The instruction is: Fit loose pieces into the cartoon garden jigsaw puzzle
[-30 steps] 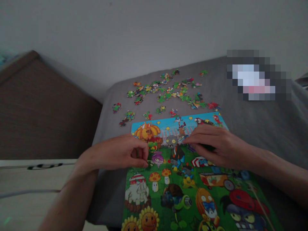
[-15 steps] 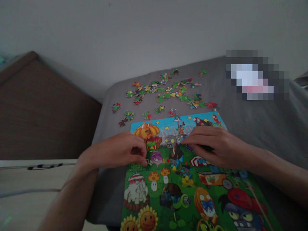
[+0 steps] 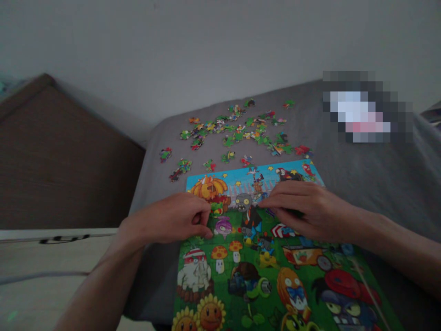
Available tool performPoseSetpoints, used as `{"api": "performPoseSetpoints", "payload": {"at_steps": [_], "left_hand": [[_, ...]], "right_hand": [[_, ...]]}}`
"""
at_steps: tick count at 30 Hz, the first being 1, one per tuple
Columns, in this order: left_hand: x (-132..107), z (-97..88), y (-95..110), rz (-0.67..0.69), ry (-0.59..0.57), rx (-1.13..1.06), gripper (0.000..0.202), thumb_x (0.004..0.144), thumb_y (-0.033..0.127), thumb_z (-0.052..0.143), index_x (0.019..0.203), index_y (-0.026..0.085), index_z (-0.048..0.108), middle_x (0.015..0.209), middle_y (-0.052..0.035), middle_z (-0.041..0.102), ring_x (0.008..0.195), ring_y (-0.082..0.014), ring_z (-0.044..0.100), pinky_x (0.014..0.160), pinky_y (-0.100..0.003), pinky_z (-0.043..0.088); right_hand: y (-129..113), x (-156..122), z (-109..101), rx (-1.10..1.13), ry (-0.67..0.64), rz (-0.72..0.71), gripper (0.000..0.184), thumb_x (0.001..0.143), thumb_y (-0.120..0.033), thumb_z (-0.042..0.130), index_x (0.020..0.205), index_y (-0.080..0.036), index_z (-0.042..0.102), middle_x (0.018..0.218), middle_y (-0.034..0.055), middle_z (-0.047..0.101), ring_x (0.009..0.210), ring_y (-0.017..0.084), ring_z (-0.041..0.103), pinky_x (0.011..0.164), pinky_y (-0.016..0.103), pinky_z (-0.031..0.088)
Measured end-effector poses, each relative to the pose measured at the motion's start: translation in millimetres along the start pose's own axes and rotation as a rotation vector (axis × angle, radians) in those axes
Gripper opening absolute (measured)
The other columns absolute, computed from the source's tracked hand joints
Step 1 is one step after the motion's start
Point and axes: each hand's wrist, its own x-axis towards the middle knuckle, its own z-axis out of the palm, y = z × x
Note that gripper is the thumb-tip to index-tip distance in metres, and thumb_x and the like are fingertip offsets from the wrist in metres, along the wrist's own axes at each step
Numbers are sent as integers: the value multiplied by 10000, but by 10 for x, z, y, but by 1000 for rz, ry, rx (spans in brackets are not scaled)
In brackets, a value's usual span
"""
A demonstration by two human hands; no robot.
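Note:
A brightly coloured cartoon jigsaw puzzle (image 3: 237,276) lies flat on grey cloth below both hands. At the puzzle's upper left side rests my left hand (image 3: 182,218), its fingers curled and the thumb tip by the purple cartoon figure (image 3: 223,227). Whether a small piece sits under those fingertips is hidden. My right hand (image 3: 306,209) lies over the upper right part, fingers stretched toward the grey-headed zombie picture (image 3: 244,202) with the thumb apart below them. Its fingertips touch the puzzle surface, and no loose piece shows in it.
Several loose jigsaw pieces (image 3: 237,131) are scattered on the grey cloth (image 3: 303,124) beyond the puzzle. A blurred-out object (image 3: 358,110) lies at the back right. To the left stand a brown wooden panel (image 3: 76,161) and a pale surface with a cable (image 3: 41,276).
My left thumb has shifted slightly down and right by the puzzle's left part, and the wrist has moved a little right. The right hand stays almost where it was.

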Motion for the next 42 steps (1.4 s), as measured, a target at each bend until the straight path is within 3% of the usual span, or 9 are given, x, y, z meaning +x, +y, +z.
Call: {"api": "performPoseSetpoints", "payload": {"at_steps": [8,13,17,19,22,27,32,37,42], "left_hand": [[1,44,-10,-102,70,71,319,775,418,797,712,200,574,682,48,573,639,-127,488,548,-273,264],[12,23,-71,-9,98,45,375,815,490,746,696,200,539,667,50,557,608,-116,478,539,-264,275],[135,-52,-155,20,347,14,454,904,555,581,635,203,484,585,45,486,546,-116,441,532,-268,308],[217,-95,-255,16,576,41,420,945,523,498,675,204,534,660,17,551,627,-141,515,619,-286,400],[324,-147,-497,-16,894,123,320,951,456,473,864,194,636,935,-54,655,933,-216,610,912,-392,460],[429,-136,-877,-157,904,181,404,927,455,517,1236,222,631,1346,-110,555,1293,-311,487,1126,-536,332],[528,-144,-964,-202,931,180,390,936,468,518,1261,285,631,1419,-74,512,1350,-308,434,1149,-549,293],[702,-492,-1068,-244,1051,186,262,929,371,505,1071,223,667,1247,-83,620,1246,-270,519,1121,-470,358],[1016,-983,-1208,-295,1002,185,265,936,286,521,1139,186,660,1258,-99,662,1221,-269,565,1093,-420,394]], "right_hand": [[0,-8,15,3,9,-3,243,958,-117,504,1105,-135,697,941,83,713,857,173,664,780,316,524],[-2,0,5,10,3,3,245,961,-119,499,1103,-147,697,912,70,700,828,170,651,756,318,516],[6,5,-7,13,9,11,248,970,-121,488,1100,-148,697,905,67,695,832,182,648,788,349,513],[12,3,-8,19,10,12,248,974,-126,488,1109,-149,694,917,69,698,845,185,649,806,358,512],[13,-3,-4,25,10,13,252,978,-129,484,1122,-151,689,906,65,696,840,183,646,806,360,511],[15,-6,8,35,26,11,241,974,-131,487,1096,-154,694,906,64,694,848,182,641,817,363,510],[100,20,21,58,65,18,259,968,-136,475,1095,-149,700,917,74,710,845,175,640,783,339,513],[252,41,-25,42,147,68,277,967,-154,466,1077,-159,720,865,63,720,809,159,649,738,300,513],[381,34,-78,28,222,107,268,933,-161,488,1042,-155,733,874,70,720,761,150,653,697,290,511]]}}
